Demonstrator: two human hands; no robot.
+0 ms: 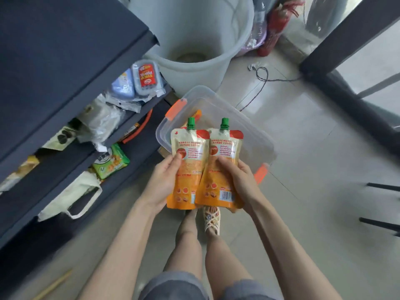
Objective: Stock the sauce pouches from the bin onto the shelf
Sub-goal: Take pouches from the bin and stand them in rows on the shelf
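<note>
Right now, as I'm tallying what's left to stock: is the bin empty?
Not empty: one orange packet lies in the clear bin, against its left wall. The two held pouches hide part of its floor.

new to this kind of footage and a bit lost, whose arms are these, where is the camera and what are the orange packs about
There is no machine here. A person wears one wide-angle camera on the head, so you look down along their own arms to their legs and the tiled floor. The left hand holds an orange sauce pouch with a green cap. The right hand holds a second pouch beside it, their edges overlapping. Below the pouches is a clear plastic bin with orange latches. To the left is a dark shelf carrying packets and bags, where the pouches are meant to go. A white bucket stands beyond the bin.
</note>
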